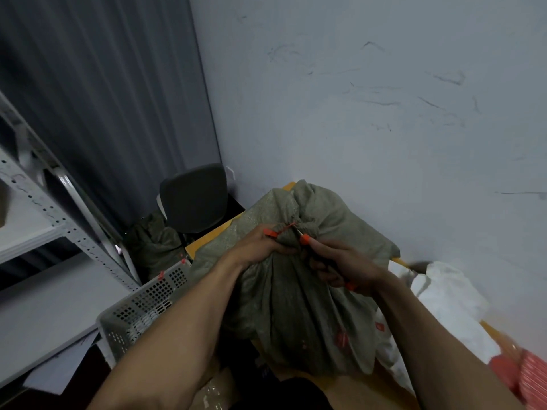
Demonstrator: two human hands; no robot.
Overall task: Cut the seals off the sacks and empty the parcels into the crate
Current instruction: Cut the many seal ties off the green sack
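Green sack (296, 306) sits upright on the yellow table (207, 235), neck bunched at its top. Left hand (260, 247) grips that neck right at the orange seal (270, 232), fingers curled tight round the cloth. Right hand (343, 267), on the neck's right side, is wrapped round an orange-handled cutter (305, 238), tip at the seal strap. Suggest: pull the strap taut off the cloth, catch plastic only, cut away from the left fingers, don't nick the weave. White perforated crate (142, 303) is just left of the sack. Red patches (342, 338) low on the sack front: blurred, unreadable. No other writing legible.
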